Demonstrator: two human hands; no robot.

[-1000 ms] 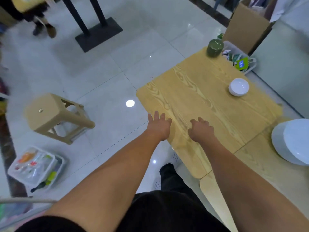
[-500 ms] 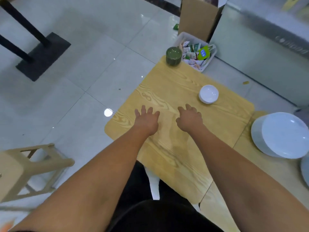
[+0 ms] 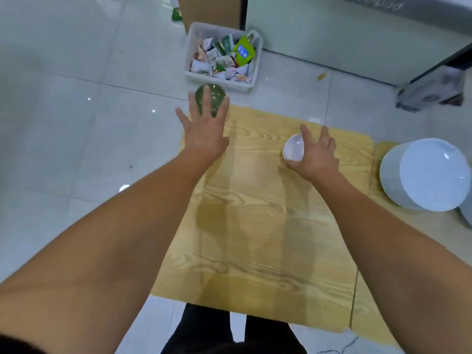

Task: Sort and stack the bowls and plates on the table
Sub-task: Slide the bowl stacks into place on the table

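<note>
Reaching forward, your hands have left the middle of the worktop [image 3: 255, 221], where both lay flat half a second ago, and each has gone to a bowl. Your right hand [image 3: 318, 155] has arrived. Its grip is clamped on the white bowl [image 3: 293, 149], thumb at the near rim and fingers curled over the far side. That bowl sits where it was, on the far right part of the worktop, and does not look lifted yet. Your left hand [image 3: 204, 139] is a step behind. Its grip is apart, fingers straight and spread over the green bowl [image 3: 210, 97] at the far left corner; you cannot tell from here whether the fingertips touch it. Neither bowl has moved.

The sorting has therefore only just begun, with both bowls being picked up at once. The plates [image 3: 431, 175] already stand stacked on the adjoining worktop to your right, well apart from both bowls. Your next move is probably to close the left grip round the green bowl before lifting. It stands right at the edge, and a push from open fingers could send it over towards the bin [image 3: 222, 57] on the floor.
</note>
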